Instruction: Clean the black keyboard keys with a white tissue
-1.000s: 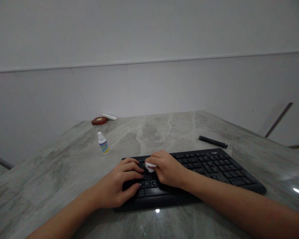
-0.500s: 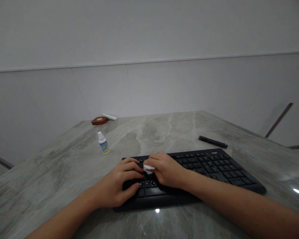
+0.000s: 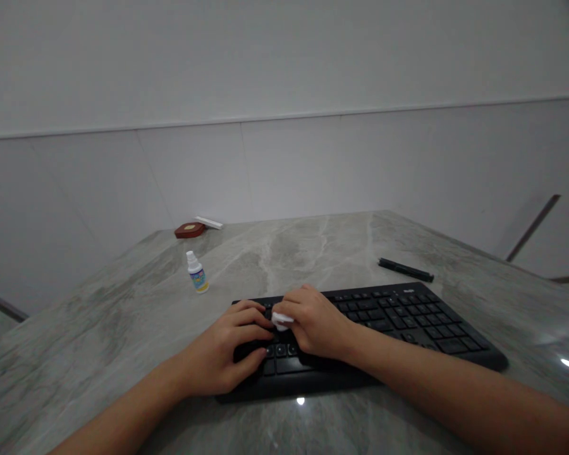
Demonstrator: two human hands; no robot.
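Note:
A black keyboard point(image 3: 346, 379) lies on the grey marbled table in front of me. My left hand point(image 3: 222, 347) rests on its left end, fingers spread over the keys and the thumb near the bottom rows. Close beside those fingers, my right hand point(image 3: 315, 325) is closed on a small crumpled white tissue point(image 3: 282, 320), pressed down at the keys. The fingertips under the tissue are partly hidden. Both hands cover much of the keyboard's left half, while the number pad on the right shows.
A small white bottle point(image 3: 198, 275) with a colourful label stands left beyond the keyboard. Behind the keyboard's right part lies a black pen-like stick point(image 3: 405, 270). At the far left edge sit a reddish-brown case point(image 3: 189, 230) and a flat white object point(image 3: 209, 222), near the wall.
My right hand and the tissue have shifted very slightly over the keys. The left hand has stayed in place.

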